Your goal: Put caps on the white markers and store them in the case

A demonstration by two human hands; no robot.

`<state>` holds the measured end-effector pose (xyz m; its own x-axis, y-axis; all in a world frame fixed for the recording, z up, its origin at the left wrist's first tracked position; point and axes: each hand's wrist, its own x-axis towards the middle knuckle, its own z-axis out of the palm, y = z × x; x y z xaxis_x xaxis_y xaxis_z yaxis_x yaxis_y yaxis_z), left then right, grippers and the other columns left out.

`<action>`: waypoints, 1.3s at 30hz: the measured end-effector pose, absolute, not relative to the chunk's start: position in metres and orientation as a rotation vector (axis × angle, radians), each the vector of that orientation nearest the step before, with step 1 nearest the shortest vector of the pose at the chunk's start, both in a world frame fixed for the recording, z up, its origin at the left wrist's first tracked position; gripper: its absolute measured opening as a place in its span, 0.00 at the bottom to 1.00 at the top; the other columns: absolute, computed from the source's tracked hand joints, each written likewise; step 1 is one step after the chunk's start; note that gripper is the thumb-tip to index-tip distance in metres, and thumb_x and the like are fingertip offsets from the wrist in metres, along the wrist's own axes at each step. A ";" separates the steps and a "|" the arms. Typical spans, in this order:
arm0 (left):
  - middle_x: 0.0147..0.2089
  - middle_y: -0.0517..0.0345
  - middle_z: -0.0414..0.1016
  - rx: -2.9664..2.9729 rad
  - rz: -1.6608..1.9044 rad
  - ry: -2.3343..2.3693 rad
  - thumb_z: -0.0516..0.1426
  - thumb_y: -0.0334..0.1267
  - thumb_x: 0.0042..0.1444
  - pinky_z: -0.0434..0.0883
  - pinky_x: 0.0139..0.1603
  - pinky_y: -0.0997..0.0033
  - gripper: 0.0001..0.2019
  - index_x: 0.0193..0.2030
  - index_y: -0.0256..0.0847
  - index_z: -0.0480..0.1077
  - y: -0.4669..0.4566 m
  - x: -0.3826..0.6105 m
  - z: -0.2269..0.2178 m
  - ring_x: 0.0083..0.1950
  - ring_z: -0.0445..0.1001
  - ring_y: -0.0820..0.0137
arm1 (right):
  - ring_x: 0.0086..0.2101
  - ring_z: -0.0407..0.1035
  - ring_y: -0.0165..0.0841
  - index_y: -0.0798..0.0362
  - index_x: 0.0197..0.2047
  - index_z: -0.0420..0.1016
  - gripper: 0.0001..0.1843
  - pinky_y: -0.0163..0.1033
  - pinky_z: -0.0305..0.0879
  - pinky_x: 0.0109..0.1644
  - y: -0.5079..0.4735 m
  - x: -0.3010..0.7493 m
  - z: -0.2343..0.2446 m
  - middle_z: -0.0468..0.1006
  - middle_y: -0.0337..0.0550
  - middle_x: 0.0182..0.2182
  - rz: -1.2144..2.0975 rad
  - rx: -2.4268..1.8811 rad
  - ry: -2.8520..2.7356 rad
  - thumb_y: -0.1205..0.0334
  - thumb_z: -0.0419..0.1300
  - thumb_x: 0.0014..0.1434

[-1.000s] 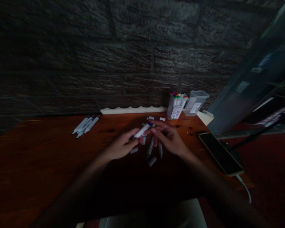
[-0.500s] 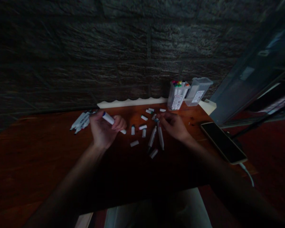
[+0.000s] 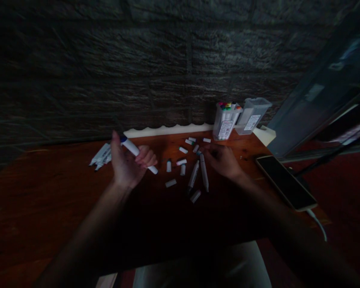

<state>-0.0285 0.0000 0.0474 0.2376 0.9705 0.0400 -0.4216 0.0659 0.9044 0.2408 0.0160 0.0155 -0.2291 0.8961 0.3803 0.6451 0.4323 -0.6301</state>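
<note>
My left hand [image 3: 130, 162] is wrapped round a white marker [image 3: 131, 147] with a dark blue end, its thumb raised away from the barrel. The marker slants down to the right above the table. My right hand [image 3: 223, 160] has its fingers curled together at the top end of an uncapped-looking marker [image 3: 204, 173] lying on the wood. A small teal-ended cap [image 3: 199, 153] shows at these fingertips; whether they grip it is hidden. Another marker [image 3: 193, 175] lies alongside. Several loose white caps [image 3: 181, 162] are scattered between my hands.
Several white markers [image 3: 101, 156] lie in a bunch at the left. At the back right stand a clear box of colourful-ended markers [image 3: 225, 124] and another clear box [image 3: 252, 116]. A phone [image 3: 286, 182] with a white cable rests at the right edge. Behind the table [image 3: 48, 192] rises a dark stone wall.
My left thumb has lifted further from the marker, which has moved slightly left and shows more of its barrel. My right fingertips have drawn back a little to the right.
</note>
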 end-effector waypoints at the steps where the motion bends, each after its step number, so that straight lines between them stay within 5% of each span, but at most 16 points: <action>1: 0.14 0.65 0.42 0.961 1.180 0.720 0.34 0.71 0.54 0.58 0.23 0.67 0.36 0.12 0.44 0.55 0.001 -0.028 0.047 0.17 0.45 0.74 | 0.29 0.72 0.33 0.54 0.41 0.79 0.15 0.36 0.64 0.35 0.016 0.240 0.016 0.81 0.45 0.32 0.452 -1.299 -1.970 0.57 0.52 0.63; 8: 0.13 0.67 0.44 0.904 1.148 0.749 0.41 0.69 0.56 0.58 0.19 0.73 0.35 0.15 0.40 0.62 0.001 -0.022 0.047 0.14 0.46 0.79 | 0.29 0.72 0.33 0.54 0.40 0.79 0.16 0.37 0.64 0.35 0.014 0.240 0.017 0.80 0.44 0.30 0.461 -1.300 -1.992 0.56 0.52 0.63; 13: 0.22 0.64 0.65 0.969 1.333 0.790 0.59 0.46 0.58 0.63 0.20 0.78 0.11 0.41 0.41 0.74 0.001 -0.016 0.045 0.19 0.61 0.79 | 0.28 0.72 0.32 0.54 0.40 0.79 0.16 0.37 0.64 0.35 0.016 0.241 0.014 0.80 0.44 0.30 0.500 -1.284 -1.984 0.57 0.51 0.63; 16: 0.32 0.58 0.72 1.010 1.396 0.809 0.62 0.39 0.56 0.63 0.19 0.80 0.11 0.44 0.38 0.74 0.002 -0.017 0.043 0.23 0.65 0.79 | 0.26 0.70 0.31 0.54 0.38 0.79 0.16 0.37 0.62 0.32 0.016 0.241 0.013 0.79 0.43 0.27 0.472 -1.292 -1.965 0.56 0.52 0.63; 22: 0.23 0.65 0.63 1.008 1.426 0.874 0.62 0.42 0.55 0.54 0.15 0.85 0.10 0.39 0.38 0.72 0.006 -0.021 0.037 0.18 0.56 0.82 | 0.25 0.69 0.30 0.56 0.38 0.79 0.15 0.35 0.59 0.30 0.016 0.240 0.013 0.78 0.42 0.27 0.498 -1.308 -1.965 0.58 0.53 0.63; 30: 0.25 0.62 0.69 1.007 1.451 0.821 0.62 0.45 0.54 0.55 0.16 0.83 0.13 0.33 0.37 0.68 0.005 -0.018 0.040 0.17 0.56 0.82 | 0.26 0.70 0.30 0.56 0.40 0.80 0.16 0.34 0.60 0.31 0.016 0.241 0.015 0.79 0.42 0.27 0.444 -1.335 -1.947 0.58 0.53 0.63; 35: 0.13 0.68 0.50 0.907 1.366 0.760 0.50 0.60 0.59 0.54 0.14 0.80 0.27 0.22 0.38 0.65 0.006 -0.020 0.042 0.14 0.52 0.79 | 0.26 0.72 0.31 0.55 0.41 0.80 0.16 0.35 0.62 0.31 0.015 0.243 0.013 0.81 0.44 0.30 0.438 -1.338 -1.920 0.57 0.53 0.63; 39: 0.12 0.70 0.43 0.874 1.313 0.719 0.49 0.57 0.59 0.47 0.12 0.80 0.26 0.19 0.39 0.61 0.005 -0.024 0.041 0.12 0.45 0.80 | 0.25 0.72 0.33 0.56 0.38 0.80 0.18 0.36 0.62 0.29 0.014 0.242 0.011 0.80 0.45 0.28 0.446 -1.357 -1.922 0.53 0.54 0.62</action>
